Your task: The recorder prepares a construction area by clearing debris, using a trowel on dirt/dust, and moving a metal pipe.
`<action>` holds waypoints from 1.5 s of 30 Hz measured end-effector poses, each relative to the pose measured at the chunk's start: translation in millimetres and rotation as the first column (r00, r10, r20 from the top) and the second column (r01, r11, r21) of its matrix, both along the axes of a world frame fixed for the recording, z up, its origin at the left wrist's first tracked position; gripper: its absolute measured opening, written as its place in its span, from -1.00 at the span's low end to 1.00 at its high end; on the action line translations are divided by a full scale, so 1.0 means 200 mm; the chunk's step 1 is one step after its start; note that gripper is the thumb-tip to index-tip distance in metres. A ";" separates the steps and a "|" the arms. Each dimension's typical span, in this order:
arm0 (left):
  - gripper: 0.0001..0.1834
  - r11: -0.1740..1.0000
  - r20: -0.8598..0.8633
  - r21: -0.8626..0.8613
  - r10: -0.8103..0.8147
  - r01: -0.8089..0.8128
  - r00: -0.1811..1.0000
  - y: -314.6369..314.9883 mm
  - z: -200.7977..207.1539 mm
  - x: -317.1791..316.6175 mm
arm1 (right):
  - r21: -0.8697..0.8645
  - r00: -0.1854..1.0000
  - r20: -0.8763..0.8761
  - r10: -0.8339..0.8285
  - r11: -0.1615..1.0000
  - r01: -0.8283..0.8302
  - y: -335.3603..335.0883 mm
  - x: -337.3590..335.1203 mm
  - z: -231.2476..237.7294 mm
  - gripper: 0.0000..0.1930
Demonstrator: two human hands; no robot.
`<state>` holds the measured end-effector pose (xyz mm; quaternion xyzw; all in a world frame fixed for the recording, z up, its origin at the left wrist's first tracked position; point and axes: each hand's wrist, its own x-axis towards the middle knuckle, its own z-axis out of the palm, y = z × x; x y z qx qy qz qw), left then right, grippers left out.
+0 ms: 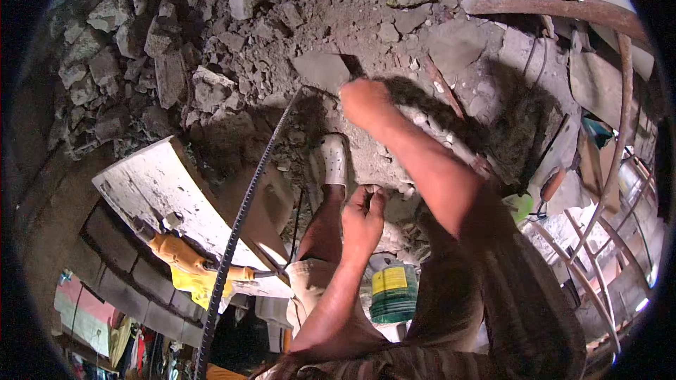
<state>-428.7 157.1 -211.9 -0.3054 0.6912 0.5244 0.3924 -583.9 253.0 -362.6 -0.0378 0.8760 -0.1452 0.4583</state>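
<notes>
My right hand (366,103) is closed in a fist, reaching forward over the rubble. Right beside its knuckles is a flat grey piece (322,70), like a slab or a blade; whether the fist grips it is unclear. Nearer to me, my left hand (362,225) has thumb and fingertips drawn together, and anything between them is too small to make out. A ribbed steel bar (248,200) slants up from the lower edge, left of my left hand, its far end close to the grey piece.
Broken stones (169,63) cover the far left. At left, a white board (162,176) leans beside an orange power tool (184,253). A green bucket (394,302) stands between my legs, near my white clog (332,160). Bent rusty pipes (556,7) and an orange-handled tool (553,184) are at right.
</notes>
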 end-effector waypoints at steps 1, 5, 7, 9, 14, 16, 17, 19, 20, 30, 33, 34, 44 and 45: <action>-0.87 1.000 0.007 -0.003 0.004 -0.004 1.000 -0.02 -0.03 0.01 | 0.007 0.999 0.041 -0.003 1.000 0.003 -0.03 -0.01 0.05 -0.69; -0.85 1.000 -0.044 -0.014 0.021 -0.022 0.999 -0.06 -0.02 0.00 | -0.296 0.994 -0.019 -0.110 0.950 0.099 0.01 0.00 0.28 -0.67; -0.83 1.000 -0.082 -0.009 0.020 -0.021 0.996 -0.04 0.01 0.01 | -0.238 0.988 -0.002 -0.155 0.960 0.150 0.09 -0.06 0.32 -0.70; -0.83 1.000 -0.045 0.006 0.018 -0.018 0.999 -0.01 0.03 0.00 | -0.107 0.984 -0.144 -0.103 0.990 0.088 0.18 -0.06 0.20 -0.76; -0.83 0.999 0.007 0.022 0.027 -0.028 1.000 0.00 0.02 0.02 | -0.068 0.977 -0.015 -0.212 0.975 0.211 -0.09 -0.08 0.14 -0.79; -0.83 1.000 -0.001 -0.011 -0.024 0.024 1.000 0.04 0.02 -0.01 | -0.110 0.979 -0.036 -0.202 0.974 0.197 -0.09 0.04 0.13 -0.80; -0.83 0.999 -0.013 -0.029 -0.027 0.027 1.000 0.00 -0.01 -0.02 | -0.192 0.981 -0.047 -0.190 0.965 0.178 -0.14 0.03 0.22 -0.80; -0.82 1.000 -0.119 -0.005 0.009 -0.009 0.993 0.00 -0.02 0.05 | -0.253 0.974 -0.063 -0.220 0.947 0.197 -0.08 0.00 0.36 -0.76; -0.82 1.000 -0.118 0.000 0.005 -0.005 0.993 0.01 0.01 0.05 | -0.260 0.972 -0.038 -0.230 0.942 0.212 0.00 -0.03 0.35 -0.69; -0.86 0.995 0.018 0.068 0.078 -0.079 0.997 0.01 -0.01 -0.01 | 0.002 0.978 0.209 0.014 1.000 -0.015 0.12 -0.14 0.12 -0.69; -0.87 1.000 -0.024 0.014 0.026 -0.026 0.999 -0.01 -0.02 0.02 | -0.030 0.978 0.206 0.007 1.000 -0.001 0.05 -0.09 0.17 -0.71; -0.87 1.000 -0.030 0.014 0.025 -0.025 0.999 -0.02 -0.04 0.02 | -0.094 0.977 0.213 -0.010 0.995 0.031 0.02 -0.07 0.19 -0.71; -0.87 0.993 0.001 0.066 0.103 -0.103 0.995 -0.06 -0.02 0.02 | -0.369 0.938 0.157 -0.308 0.863 0.345 0.32 -0.03 0.29 -0.39; -0.87 0.993 0.008 0.072 0.094 -0.094 0.996 -0.05 -0.02 0.01 | -0.404 0.933 0.103 -0.346 0.842 0.357 0.33 -0.01 0.23 -0.39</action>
